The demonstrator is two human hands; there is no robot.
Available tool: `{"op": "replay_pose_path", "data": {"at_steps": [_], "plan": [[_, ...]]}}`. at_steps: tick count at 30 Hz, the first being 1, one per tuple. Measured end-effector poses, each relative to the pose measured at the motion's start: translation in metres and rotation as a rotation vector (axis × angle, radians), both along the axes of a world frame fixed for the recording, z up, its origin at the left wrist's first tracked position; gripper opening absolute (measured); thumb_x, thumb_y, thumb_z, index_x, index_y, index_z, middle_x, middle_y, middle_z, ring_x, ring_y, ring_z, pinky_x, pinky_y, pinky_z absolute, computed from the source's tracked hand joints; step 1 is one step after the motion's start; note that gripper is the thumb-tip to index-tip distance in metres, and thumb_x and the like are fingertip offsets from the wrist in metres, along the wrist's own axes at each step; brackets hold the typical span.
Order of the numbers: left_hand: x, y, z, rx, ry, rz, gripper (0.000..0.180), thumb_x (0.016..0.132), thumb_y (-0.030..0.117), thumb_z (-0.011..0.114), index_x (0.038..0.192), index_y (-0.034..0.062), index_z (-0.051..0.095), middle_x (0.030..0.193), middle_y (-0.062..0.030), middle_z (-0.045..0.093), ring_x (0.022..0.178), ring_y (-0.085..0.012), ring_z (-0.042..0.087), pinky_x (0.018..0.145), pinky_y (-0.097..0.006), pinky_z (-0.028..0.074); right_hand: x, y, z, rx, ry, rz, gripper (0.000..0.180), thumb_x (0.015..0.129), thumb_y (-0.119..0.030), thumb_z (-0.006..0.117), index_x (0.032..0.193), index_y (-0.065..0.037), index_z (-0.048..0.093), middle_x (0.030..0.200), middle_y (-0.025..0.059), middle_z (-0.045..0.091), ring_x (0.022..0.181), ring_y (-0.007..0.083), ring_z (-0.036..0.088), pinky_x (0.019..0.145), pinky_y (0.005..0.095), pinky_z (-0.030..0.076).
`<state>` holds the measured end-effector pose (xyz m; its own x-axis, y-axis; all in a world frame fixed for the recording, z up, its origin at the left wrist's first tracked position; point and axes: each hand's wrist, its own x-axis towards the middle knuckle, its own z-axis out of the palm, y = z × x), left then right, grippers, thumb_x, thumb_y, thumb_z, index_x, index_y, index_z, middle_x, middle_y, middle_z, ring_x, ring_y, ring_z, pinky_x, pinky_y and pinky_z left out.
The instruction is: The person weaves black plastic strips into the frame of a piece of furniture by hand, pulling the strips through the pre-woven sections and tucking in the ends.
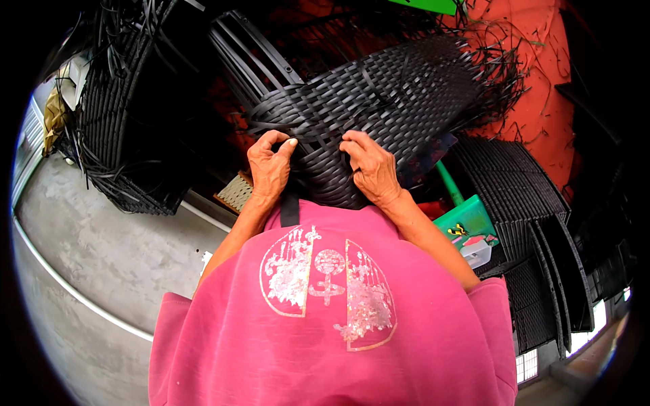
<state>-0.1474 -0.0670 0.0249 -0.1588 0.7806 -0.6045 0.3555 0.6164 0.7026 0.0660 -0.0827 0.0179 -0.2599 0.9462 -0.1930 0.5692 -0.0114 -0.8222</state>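
Observation:
In front of me lies a black woven piece (pixel 399 88), its flat glossy strips crossing over and under on a frame. At its near left corner, my left hand (pixel 269 168) is closed, thumb and forefinger pinched on a black strip at the weave. My right hand (pixel 372 169) rests against the weave a little to the right, fingers curled in; what they hold, if anything, is hidden. A dark frame bar (pixel 261 47) with small holes runs away at the upper left, beside long unwoven strips. Loose strip ends (pixel 497 81) fan out at the far right.
Another black woven piece (pixel 108 115) stands at the left. Stacked black woven parts (pixel 508 179) are on the right, near a green plastic container (pixel 474 216) with small items. Strip scraps litter the red floor (pixel 542 74). Grey floor (pixel 101 216) lies to the left.

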Motion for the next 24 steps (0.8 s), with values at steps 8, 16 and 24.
{"op": "replay_pose_path", "data": {"at_steps": [8,16,24], "plan": [[-0.001,0.002,0.002,-0.057,0.03,-0.009,0.011,0.078,0.005,0.068,0.077,-0.0021,0.06,0.066,-0.0008,0.056,0.064,-0.0081,0.048,0.06,-0.025,0.041,0.004,-0.002,0.001,-0.121,0.022,-0.051,0.04,0.066,0.008,0.051,0.101,-0.008,0.063,0.106,0.0048,0.059,0.082,0.0263,0.063,0.066,0.0354,0.052],[-0.002,0.003,0.003,0.024,0.037,-0.064,0.011,0.076,0.005,0.069,0.076,-0.0018,0.061,0.066,-0.0028,0.057,0.063,-0.0099,0.05,0.06,-0.025,0.042,0.0,0.013,0.001,-0.239,-0.069,0.103,0.036,0.069,0.004,0.053,0.101,-0.007,0.062,0.094,0.0093,0.051,0.074,0.0309,0.062,0.062,0.0415,0.05],[0.004,0.012,0.011,0.215,0.213,-0.174,0.01,0.074,0.002,0.07,0.075,-0.0022,0.061,0.065,-0.0102,0.057,0.058,-0.0186,0.054,0.057,-0.029,0.042,-0.012,0.044,-0.011,-0.226,-0.148,0.195,0.026,0.072,-0.002,0.05,0.096,-0.004,0.061,0.094,0.0157,0.051,0.075,0.0366,0.058,0.065,0.0457,0.048]]}}
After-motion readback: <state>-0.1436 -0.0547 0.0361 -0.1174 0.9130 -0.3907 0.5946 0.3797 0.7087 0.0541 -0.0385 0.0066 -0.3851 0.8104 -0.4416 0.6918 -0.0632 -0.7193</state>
